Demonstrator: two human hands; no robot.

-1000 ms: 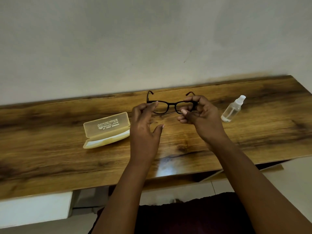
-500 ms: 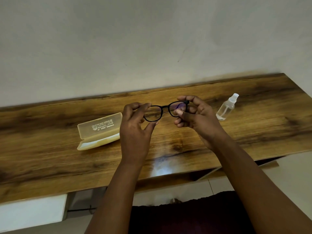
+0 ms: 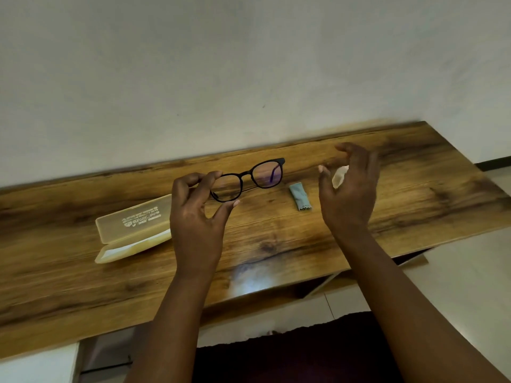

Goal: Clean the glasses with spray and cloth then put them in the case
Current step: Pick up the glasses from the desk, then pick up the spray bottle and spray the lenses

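A pair of black-framed glasses is being held in the air above a wooden table, lenses facing the viewer. The left hand is pinching the frame's left rim between thumb and fingertips. The right hand is hanging to the right with fingers loosely spread and curved, gripping nothing; it is partly hiding a small clear spray bottle standing behind it. A crumpled blue-grey cloth is lying on the table between the glasses and that hand, untouched. To the left, a pale yellow case is lying open on the table, nothing visible inside. Judging by this, the cleaning seems to be just beginning: spraying, wiping and casing all appear to be remaining.
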